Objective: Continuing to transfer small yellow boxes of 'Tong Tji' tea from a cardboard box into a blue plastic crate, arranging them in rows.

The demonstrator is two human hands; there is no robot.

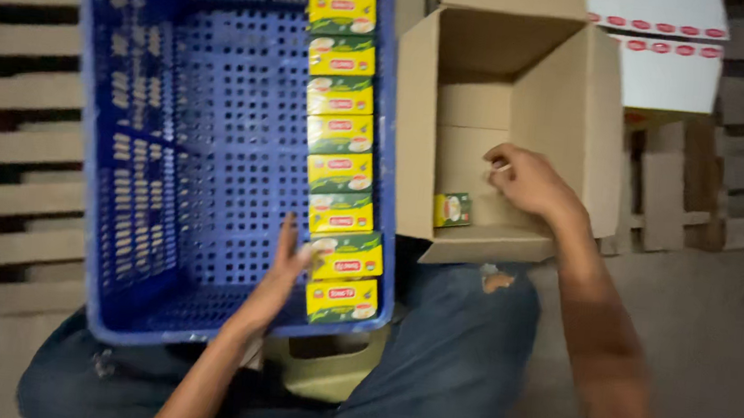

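The flat, spread left hand [281, 273] steadies boxes [340, 134] in the crate [169, 173]; the right hand [527, 180], fingers curled inside the carton [528, 70], could jostle its last box [453, 209].

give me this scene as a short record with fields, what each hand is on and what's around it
left hand: left hand rests flat against the row of yellow and green boxes, fingers spread, holding nothing
right hand: right hand reaches into the cardboard carton, fingers curled; whether it grips anything cannot be told
crate: blue plastic crate, perforated, boxes lined along its right wall
carton contents: one small green box at the bottom
surroundings: wooden pallets, white carton behind
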